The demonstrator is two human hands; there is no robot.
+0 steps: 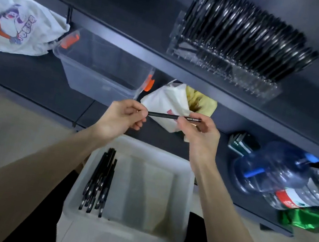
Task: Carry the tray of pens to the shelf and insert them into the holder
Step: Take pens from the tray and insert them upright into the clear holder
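Both hands on one black pen [169, 116] now: left hand [122, 117] pinches one end, right hand [197, 130] clamps fingers round the other. Below them, the white tray [142, 190] holds more pens [100, 180].

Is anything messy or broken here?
Nothing looks spilled or broken. The left hand and right hand pinch one pen. The other pens are heaped at the left of the tray, and a crumpled green bag is stuffed on the lower shelf at right.
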